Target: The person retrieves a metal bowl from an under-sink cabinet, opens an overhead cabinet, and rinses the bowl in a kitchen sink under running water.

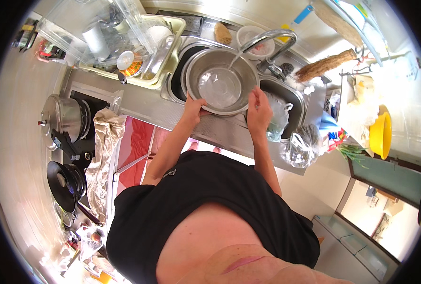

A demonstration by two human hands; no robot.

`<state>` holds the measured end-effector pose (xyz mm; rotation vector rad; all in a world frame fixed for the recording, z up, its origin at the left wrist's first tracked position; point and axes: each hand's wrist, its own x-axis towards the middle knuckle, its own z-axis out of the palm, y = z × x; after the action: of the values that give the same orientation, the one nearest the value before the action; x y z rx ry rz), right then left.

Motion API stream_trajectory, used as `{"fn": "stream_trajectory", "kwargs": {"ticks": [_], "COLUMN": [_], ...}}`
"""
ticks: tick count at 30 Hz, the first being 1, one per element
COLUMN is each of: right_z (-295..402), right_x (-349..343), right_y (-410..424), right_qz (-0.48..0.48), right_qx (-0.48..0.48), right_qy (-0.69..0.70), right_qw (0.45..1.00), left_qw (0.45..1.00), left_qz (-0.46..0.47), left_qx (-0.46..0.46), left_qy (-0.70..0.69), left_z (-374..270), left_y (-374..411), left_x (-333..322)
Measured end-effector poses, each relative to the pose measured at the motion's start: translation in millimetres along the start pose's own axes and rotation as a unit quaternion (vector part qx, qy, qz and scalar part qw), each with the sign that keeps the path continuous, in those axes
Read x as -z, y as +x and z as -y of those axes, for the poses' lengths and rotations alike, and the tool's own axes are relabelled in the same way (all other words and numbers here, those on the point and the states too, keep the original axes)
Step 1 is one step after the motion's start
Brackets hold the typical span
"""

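Note:
A round stainless steel basin (215, 60) sits over the left sink bowl (175, 87), with another metal rim showing just outside its left side. Water runs into it from the curved chrome faucet (272, 34), and clear water covers its bottom. My left hand (194, 107) grips the basin's near left rim, thumb pointing across the edge. At the right rim, my right hand (260, 110) has its fingers curled on the edge. Just right of that hand, a plastic bag (278, 115) lies in the right sink bowl (297, 103).
A cream dish rack (180, 32) with dishes stands left of the sink. Behind the basin is a white bowl (244, 33). A pressure cooker (66, 117) and a wok (59, 186) are at far left. A clear bag (304, 145) rests at the counter's right.

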<state>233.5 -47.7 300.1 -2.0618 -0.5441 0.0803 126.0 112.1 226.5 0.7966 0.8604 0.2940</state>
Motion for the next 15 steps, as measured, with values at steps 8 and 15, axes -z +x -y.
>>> {"fn": "stream_trajectory", "kwargs": {"ticks": [8,15], "right_z": [35,-12], "right_x": [-201,-332], "right_y": [157,263], "right_qz": [0.145,0.121], "right_qx": [-0.131,-0.018], "right_qy": [0.419,-0.08], "right_qw": [0.887,0.989], "left_qw": [0.999,0.998], "left_qz": [-0.02,-0.005], "left_qx": [0.032,0.062], "left_qy": [-0.018,0.031], "left_z": [4,-3], "left_y": [14,23], "left_x": [13,20]}}
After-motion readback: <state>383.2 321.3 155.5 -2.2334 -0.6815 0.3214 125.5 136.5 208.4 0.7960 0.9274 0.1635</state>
